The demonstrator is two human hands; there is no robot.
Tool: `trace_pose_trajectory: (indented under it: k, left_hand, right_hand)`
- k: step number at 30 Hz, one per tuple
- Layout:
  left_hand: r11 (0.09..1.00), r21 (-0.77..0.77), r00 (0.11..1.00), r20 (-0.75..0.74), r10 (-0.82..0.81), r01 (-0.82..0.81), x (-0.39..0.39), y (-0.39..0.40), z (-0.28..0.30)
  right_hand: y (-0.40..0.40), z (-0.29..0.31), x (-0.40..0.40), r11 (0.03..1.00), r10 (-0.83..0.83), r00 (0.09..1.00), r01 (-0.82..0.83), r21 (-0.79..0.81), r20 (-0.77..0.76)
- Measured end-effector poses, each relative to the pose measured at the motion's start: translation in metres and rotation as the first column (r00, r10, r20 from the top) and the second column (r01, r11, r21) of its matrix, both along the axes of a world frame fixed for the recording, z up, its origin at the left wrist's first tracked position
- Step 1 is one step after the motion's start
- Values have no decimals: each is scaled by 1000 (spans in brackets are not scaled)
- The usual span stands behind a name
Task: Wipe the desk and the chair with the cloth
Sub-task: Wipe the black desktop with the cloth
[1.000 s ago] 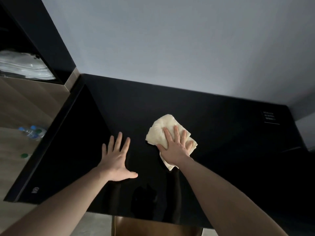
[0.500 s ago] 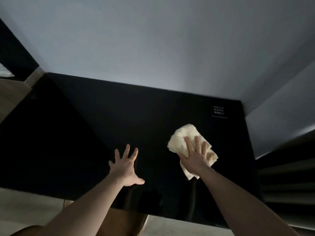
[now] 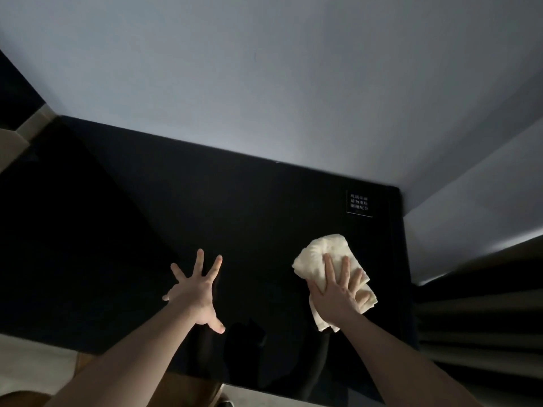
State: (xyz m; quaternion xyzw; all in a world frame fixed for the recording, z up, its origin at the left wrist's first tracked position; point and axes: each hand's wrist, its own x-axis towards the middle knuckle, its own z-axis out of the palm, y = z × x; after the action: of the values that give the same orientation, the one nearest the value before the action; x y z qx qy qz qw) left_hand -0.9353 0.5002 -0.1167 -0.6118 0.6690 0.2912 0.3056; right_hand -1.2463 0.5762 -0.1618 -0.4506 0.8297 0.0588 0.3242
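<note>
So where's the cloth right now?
In the head view, the cloth lies on the black desk toward its right end, under the right hand, just below a small printed label.

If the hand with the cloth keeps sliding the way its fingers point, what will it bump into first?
Probably the small sign near the desk's back corner. The right hand pressing the cloth points roughly that way, with bare desk between; beyond it is the wall.

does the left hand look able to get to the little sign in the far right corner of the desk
Probably not without shifting: the left hand lies spread on the desk far from the sign, and the right hand with the cloth lies between.
</note>
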Motion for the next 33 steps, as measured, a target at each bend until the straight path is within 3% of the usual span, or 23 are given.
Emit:
trace_pose_trajectory:
  k: [4, 10, 17, 23, 33]
  left_hand:
    - [1000, -8, 1000, -13, 10, -10, -16, -7, 1]
    - [999, -10, 988, -148, -36, 35, -89, -28, 3]
    - [989, -31, 984, -113, 138, -143, -166, -60, -6]
    - [981, -11, 978, -88, 190, -191, -176, -64, -8]
    - [979, -28, 976, -86, 198, -201, -179, -72, -15]
  right_hand:
    - [-10, 3, -19, 1000, 22, 1000, -23, 21, 8]
    - [-41, 4, -71, 999, 42, 999, -42, 6, 18]
    - [-103, -4, -159, 989, 132, 990, -135, -61, -58]
    - [-146, -14, -212, 987, 106, 994, -108, -118, -29]
    - [-200, -15, -234, 983, 85, 996, -84, -161, 0]
